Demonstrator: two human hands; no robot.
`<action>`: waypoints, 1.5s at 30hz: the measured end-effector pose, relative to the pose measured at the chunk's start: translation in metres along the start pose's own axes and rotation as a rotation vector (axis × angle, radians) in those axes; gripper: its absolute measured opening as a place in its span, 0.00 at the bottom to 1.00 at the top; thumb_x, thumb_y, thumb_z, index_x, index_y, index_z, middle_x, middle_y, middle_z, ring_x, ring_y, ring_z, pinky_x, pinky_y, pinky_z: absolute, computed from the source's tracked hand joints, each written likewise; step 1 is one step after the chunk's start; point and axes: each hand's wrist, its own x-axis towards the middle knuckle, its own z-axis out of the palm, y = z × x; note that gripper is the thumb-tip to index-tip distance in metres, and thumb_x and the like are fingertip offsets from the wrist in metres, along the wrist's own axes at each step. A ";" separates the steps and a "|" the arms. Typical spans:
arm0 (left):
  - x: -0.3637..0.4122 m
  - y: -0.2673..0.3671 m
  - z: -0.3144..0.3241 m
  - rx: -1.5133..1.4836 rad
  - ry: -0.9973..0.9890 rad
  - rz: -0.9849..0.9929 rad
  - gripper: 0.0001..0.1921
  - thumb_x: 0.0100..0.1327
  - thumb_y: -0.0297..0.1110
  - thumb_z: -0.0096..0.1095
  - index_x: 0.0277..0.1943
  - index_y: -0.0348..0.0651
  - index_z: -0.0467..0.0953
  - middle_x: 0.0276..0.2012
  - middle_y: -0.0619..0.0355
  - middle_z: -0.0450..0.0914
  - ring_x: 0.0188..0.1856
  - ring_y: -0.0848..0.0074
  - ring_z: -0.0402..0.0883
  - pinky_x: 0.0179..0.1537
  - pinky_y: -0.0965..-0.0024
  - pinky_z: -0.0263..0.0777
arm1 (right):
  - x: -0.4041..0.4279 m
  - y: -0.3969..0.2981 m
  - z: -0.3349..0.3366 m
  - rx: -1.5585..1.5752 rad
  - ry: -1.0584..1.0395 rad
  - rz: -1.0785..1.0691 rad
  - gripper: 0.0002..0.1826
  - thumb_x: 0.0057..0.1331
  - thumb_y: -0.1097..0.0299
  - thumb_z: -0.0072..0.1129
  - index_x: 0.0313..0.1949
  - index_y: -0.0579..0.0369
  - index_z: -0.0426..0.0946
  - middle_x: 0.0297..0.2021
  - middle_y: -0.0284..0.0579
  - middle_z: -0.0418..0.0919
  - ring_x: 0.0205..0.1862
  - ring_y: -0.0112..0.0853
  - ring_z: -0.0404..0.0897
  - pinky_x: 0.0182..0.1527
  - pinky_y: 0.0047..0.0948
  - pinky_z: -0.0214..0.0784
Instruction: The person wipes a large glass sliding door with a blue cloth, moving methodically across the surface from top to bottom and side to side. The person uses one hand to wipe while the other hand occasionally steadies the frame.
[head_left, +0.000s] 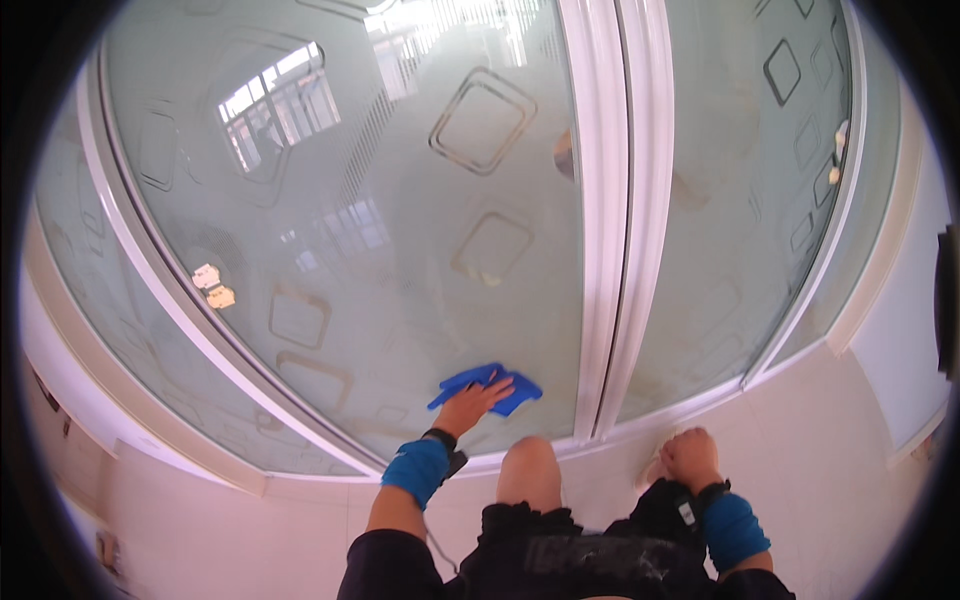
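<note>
My left hand (473, 401) lies spread over a blue cloth (521, 390) and presses it flat against the lower part of a glass door panel (405, 300). The cloth's edges stick out on both sides of the fingers. The glass carries a pattern of rounded squares and reflects windows. My right hand (690, 455) is curled closed by my right knee, with nothing seen in it. Both wrists bear blue bands and black straps.
White door frames (604, 225) meet right of the cloth; another frame (172, 270) runs down the left. Small handles (214, 286) sit at the left panel edge. More patterned glass (720, 262) stands at the right. Pale floor tiles (300, 532) lie under me.
</note>
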 end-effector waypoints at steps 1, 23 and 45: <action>-0.002 -0.010 -0.004 0.078 0.048 0.023 0.34 0.68 0.42 0.60 0.76 0.68 0.64 0.78 0.72 0.60 0.73 0.64 0.67 0.57 0.61 0.73 | 0.001 0.002 -0.001 -0.007 0.060 -0.055 0.15 0.64 0.55 0.57 0.26 0.47 0.86 0.28 0.39 0.86 0.38 0.37 0.84 0.49 0.40 0.73; 0.267 -0.339 -0.362 0.456 1.302 -0.588 0.27 0.79 0.62 0.38 0.78 0.84 0.55 0.81 0.64 0.56 0.74 0.37 0.58 0.65 0.22 0.51 | -0.012 0.068 0.025 0.248 0.365 -0.044 0.07 0.58 0.62 0.62 0.29 0.50 0.83 0.31 0.38 0.83 0.42 0.40 0.81 0.54 0.43 0.71; 0.105 -0.009 -0.047 -0.091 0.094 -0.348 0.22 0.68 0.35 0.58 0.65 0.49 0.75 0.74 0.57 0.66 0.78 0.55 0.60 0.67 0.53 0.63 | -0.020 0.076 0.027 0.092 0.218 -0.003 0.10 0.60 0.60 0.60 0.24 0.47 0.82 0.27 0.35 0.84 0.39 0.35 0.82 0.52 0.39 0.71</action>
